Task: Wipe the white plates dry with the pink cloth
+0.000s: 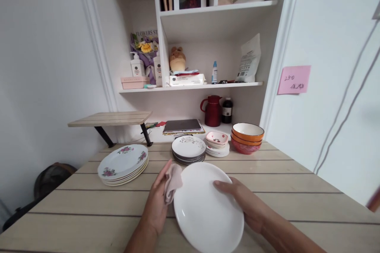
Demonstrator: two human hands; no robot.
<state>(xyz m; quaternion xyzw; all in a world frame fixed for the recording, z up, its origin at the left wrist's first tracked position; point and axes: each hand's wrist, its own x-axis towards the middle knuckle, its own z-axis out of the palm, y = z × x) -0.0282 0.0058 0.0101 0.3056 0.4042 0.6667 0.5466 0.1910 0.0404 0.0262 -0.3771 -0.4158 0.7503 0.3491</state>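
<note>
A plain white oval plate (209, 209) is held up over the table, tilted toward me. My right hand (245, 201) grips its right edge, thumb on the upper face and the other fingers hidden beneath. At the plate's left rim, my left hand (158, 201) holds a pale pink cloth (173, 184) against the edge. Some of the left fingers are hidden behind the cloth. Just beyond the plate stands a stack of dark-rimmed floral plates (189, 148). Left of my left hand is a stack of larger white plates with pink flowers (124, 162).
On the wooden table (89, 221), small pink square bowls (217, 139) sit on white saucers (218, 152), beside stacked orange bowls (247, 136). A small raised shelf (111, 118) stands back left. Behind are a closed laptop (182, 125), red jug (212, 112) and dark bottle (227, 110).
</note>
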